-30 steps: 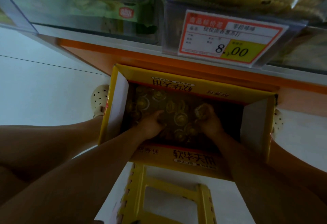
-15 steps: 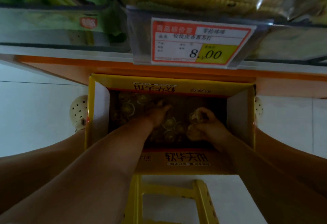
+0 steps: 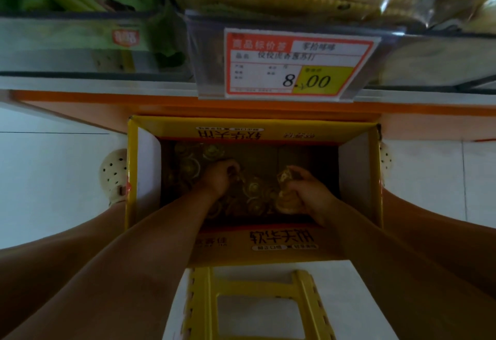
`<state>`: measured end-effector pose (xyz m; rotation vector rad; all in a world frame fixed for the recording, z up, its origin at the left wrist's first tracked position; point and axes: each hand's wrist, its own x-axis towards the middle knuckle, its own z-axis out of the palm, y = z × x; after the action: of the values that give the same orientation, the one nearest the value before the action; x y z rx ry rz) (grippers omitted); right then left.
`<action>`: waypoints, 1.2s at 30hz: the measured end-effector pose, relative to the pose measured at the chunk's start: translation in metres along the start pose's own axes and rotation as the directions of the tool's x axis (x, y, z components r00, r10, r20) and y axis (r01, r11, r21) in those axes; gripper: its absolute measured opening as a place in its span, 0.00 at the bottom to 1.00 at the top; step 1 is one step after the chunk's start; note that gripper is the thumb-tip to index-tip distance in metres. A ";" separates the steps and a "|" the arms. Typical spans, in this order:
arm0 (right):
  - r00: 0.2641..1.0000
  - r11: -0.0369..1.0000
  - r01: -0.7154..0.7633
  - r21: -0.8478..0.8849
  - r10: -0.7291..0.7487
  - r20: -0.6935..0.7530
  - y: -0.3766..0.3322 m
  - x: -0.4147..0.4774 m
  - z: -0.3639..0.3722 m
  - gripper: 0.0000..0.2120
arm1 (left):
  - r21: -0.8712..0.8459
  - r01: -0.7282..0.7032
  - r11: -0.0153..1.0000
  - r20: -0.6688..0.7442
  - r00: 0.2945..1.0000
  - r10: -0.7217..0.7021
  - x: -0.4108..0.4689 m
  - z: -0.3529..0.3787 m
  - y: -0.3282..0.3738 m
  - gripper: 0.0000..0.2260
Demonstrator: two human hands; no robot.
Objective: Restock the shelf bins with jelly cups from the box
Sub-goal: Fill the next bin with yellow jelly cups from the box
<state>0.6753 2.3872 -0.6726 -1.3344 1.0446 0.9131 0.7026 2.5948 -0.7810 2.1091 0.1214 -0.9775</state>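
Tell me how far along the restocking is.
Done: the box is open and part of its floor shows bare on the right. In hand: the right hand grips a handful of cups; the left hand curls among the loose cups, grasp unclear. Left: those loose cups, and carrying any load up; no jelly bin is in view.

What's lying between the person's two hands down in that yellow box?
A few loose jelly cups on the box floor, between left hand and right hand, in the head view.
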 end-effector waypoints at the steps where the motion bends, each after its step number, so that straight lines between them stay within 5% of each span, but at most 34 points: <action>1: 1.000 1.000 -0.007 0.020 0.007 -0.007 0.001 0.000 -0.001 0.26 | 0.012 0.008 1.000 0.003 1.000 -0.008 -0.003 -0.001 0.000 0.06; 10: 1.000 1.000 -0.011 -0.016 0.011 -0.028 0.009 0.002 -0.004 0.26 | 0.018 0.086 0.996 0.089 0.992 -0.087 -0.006 0.003 -0.001 0.10; 17: 1.000 1.000 -0.007 -0.016 0.006 -0.025 0.014 0.008 -0.007 0.24 | 0.192 0.136 0.972 0.052 0.988 -0.148 -0.005 0.008 0.010 0.17; 28: 0.987 0.984 0.147 -0.102 -0.140 0.074 0.005 -0.013 -0.001 0.23 | -0.230 0.223 0.947 0.160 0.969 -0.190 -0.043 -0.020 0.041 0.16; 36: 0.925 0.937 0.335 -0.098 -0.307 0.224 -0.002 -0.062 0.020 0.27 | -0.333 0.162 0.929 0.148 0.982 -0.118 -0.114 -0.066 0.082 0.13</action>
<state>0.6600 2.4110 -0.6142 -1.4381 0.5891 0.8611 0.6947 2.6100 -0.6268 1.7320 0.3585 -1.0843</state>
